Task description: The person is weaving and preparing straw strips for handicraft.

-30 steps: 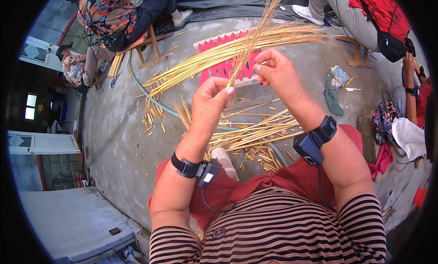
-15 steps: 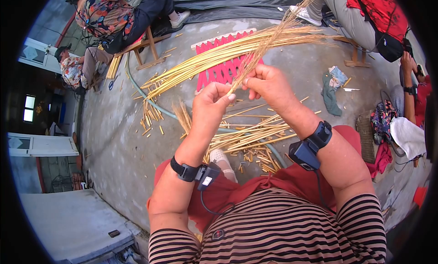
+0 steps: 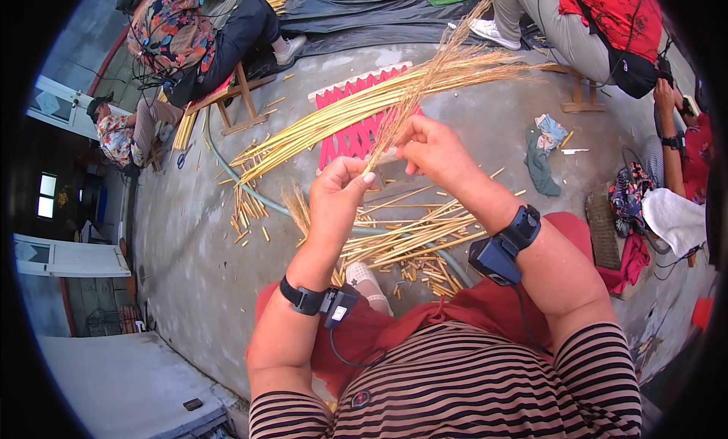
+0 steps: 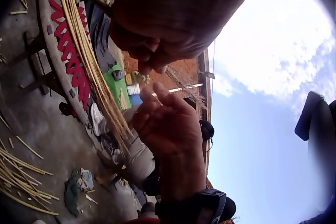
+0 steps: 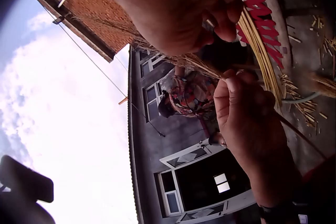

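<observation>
In the head view, my left hand [image 3: 337,190] pinches the lower end of a bunch of dry, feathery grass stalks [image 3: 402,109] between thumb and fingers. The brush-like heads slant up and away to the right. My right hand [image 3: 436,152] is close beside the bunch, fingers bent, with thumb and index fingertips right at its lower heads; I cannot tell whether they pinch any strands. The left wrist view has the right hand [image 4: 170,124] facing the left hand's fingertips. In the right wrist view, the left thumb [image 5: 231,85] presses on the bunch, and a ring shows on the right hand.
Long yellow stalks [image 3: 334,120] lie across a low stool with pink webbing [image 3: 353,145]. More stalks [image 3: 425,227] and cut pieces cover the floor before my feet, where a hose [image 3: 227,166] runs. People sit at far left and right. Rags [image 3: 540,162] lie right.
My right hand has come left and down to the bunch from a spot apart from it. The left hand keeps its pinch, and the bunch tilts further right than a second ago.
</observation>
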A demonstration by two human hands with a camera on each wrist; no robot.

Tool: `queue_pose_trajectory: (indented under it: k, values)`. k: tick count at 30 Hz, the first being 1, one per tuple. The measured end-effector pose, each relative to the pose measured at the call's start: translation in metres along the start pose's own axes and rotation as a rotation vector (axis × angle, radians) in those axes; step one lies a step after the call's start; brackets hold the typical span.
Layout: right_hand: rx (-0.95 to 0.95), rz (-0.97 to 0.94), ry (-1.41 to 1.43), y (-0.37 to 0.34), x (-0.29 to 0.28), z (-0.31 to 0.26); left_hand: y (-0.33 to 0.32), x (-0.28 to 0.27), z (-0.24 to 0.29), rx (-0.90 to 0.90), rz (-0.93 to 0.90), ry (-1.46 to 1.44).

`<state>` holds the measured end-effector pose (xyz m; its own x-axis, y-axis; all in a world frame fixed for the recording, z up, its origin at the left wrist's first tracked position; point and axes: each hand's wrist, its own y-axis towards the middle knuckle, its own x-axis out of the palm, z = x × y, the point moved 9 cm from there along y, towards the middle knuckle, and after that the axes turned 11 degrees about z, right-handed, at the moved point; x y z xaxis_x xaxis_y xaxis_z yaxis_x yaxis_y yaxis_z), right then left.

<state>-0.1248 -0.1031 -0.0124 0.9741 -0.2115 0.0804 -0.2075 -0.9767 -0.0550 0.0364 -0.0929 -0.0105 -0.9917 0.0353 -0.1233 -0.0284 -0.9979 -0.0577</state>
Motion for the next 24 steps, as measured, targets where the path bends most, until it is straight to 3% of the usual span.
queue_pose_trajectory:
  k: [4,16,24]
  values:
    - [-0.104,0.024,0.206,0.002,-0.006,-0.024,0.000,-0.006,0.005,0.029,0.047,0.033]
    - [-0.062,0.023,0.075,0.003,-0.014,-0.019,-0.001,-0.003,0.001,0.031,0.029,-0.009]
    - [-0.038,0.031,0.190,0.001,-0.015,-0.027,-0.003,0.000,0.008,-0.022,-0.028,-0.152]
